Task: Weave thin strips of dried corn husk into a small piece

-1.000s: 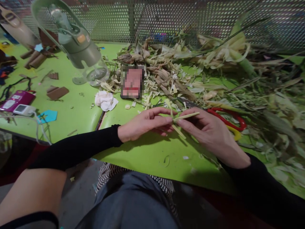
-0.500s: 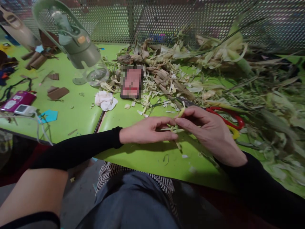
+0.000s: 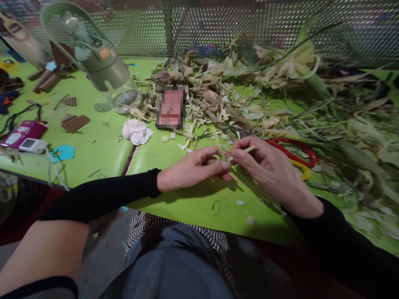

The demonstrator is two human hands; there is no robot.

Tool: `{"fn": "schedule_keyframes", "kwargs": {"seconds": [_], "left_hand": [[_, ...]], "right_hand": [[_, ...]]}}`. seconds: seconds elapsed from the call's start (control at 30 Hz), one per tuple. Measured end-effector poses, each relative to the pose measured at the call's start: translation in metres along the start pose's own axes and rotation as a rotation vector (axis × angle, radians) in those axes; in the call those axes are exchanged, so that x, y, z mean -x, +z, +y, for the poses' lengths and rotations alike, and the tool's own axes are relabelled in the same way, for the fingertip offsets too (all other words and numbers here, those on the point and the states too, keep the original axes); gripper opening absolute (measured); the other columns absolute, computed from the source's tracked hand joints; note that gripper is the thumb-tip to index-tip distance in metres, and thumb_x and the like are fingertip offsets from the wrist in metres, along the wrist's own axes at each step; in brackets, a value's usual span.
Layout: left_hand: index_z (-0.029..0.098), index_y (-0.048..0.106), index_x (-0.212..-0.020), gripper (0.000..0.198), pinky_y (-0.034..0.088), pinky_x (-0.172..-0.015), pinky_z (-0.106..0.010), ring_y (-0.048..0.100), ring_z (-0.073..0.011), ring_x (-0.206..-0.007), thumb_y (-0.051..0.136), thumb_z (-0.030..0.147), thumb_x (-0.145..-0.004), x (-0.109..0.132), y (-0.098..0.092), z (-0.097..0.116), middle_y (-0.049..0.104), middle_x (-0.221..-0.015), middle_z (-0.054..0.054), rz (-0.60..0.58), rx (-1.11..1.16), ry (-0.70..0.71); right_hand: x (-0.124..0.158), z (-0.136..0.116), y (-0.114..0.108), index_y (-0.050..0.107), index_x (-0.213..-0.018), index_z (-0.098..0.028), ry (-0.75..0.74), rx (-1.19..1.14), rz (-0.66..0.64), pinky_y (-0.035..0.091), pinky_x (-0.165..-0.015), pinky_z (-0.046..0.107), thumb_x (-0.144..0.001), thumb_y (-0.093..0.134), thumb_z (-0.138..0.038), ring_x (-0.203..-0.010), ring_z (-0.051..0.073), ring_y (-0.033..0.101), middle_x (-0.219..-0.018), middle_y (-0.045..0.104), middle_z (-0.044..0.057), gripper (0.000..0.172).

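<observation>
Between my two hands are thin pale-green corn husk strips [image 3: 222, 154] that cross one another above the green table [image 3: 183, 207]. My left hand [image 3: 195, 168] pinches the crossing between thumb and fingers, and one strip sticks up past the fingertips. With thumb and forefinger, my right hand [image 3: 264, 166] grips the end of a strip that points right. Just beyond my right hand lie scissors with red and yellow handles [image 3: 304, 160], their blades partly covered by the hand. How the strips join inside my left fingers is hidden.
Dried corn husks [image 3: 215, 104] spread over the back and right. A phone [image 3: 171, 107], a crumpled tissue [image 3: 137, 132] and a green-lidded bottle [image 3: 104, 66] stand or lie left of them. Farther left are a purple box [image 3: 23, 135] and a white cable [image 3: 51, 160]. A perforated metal screen [image 3: 143, 29] borders the back.
My left fingers have drawn together around the strips' crossing. One strip now points up, and the strip in my right hand has swung from upright to pointing right.
</observation>
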State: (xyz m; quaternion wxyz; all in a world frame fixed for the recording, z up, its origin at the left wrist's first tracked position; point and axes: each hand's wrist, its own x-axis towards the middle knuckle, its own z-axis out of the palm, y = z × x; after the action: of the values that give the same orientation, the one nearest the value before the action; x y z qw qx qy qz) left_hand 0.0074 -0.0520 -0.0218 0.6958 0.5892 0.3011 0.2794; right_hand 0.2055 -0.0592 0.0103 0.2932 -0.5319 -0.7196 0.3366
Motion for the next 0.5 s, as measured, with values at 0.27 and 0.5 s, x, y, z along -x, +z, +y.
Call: {"fn": "schedule_keyframes", "kwargs": {"seconds": [0.27, 0.5], "left_hand": [[0.015, 0.066, -0.098, 0.041, 0.048, -0.079, -0.027, 0.062, -0.0119, -0.081, 0.054, 0.054, -0.102, -0.0013, -0.0042, 0.0041, 0.078, -0.096, -0.007, -0.095, -0.114, -0.051], [0.015, 0.065, -0.099, 0.029, 0.042, -0.065, -0.023, 0.061, -0.0093, -0.071, 0.061, 0.043, -0.101, 0.0037, 0.0008, 0.0059, 0.08, -0.093, -0.007, -0.094, 0.032, -0.143]], "right_hand": [[0.0011, 0.0015, 0.0016, 0.055, -0.066, -0.024, -0.036, 0.088, -0.068, 0.031, -0.05, 0.03, -0.099, 0.051, -0.067, -0.052, 0.013, 0.041, -0.057, 0.048, -0.002, 0.055], [0.001, 0.0033, 0.0007, 0.041, -0.062, -0.025, 0.003, 0.023, 0.096, 0.031, -0.053, 0.033, -0.098, 0.053, -0.069, -0.056, 0.015, 0.037, -0.062, 0.04, -0.001, 0.058]]}}
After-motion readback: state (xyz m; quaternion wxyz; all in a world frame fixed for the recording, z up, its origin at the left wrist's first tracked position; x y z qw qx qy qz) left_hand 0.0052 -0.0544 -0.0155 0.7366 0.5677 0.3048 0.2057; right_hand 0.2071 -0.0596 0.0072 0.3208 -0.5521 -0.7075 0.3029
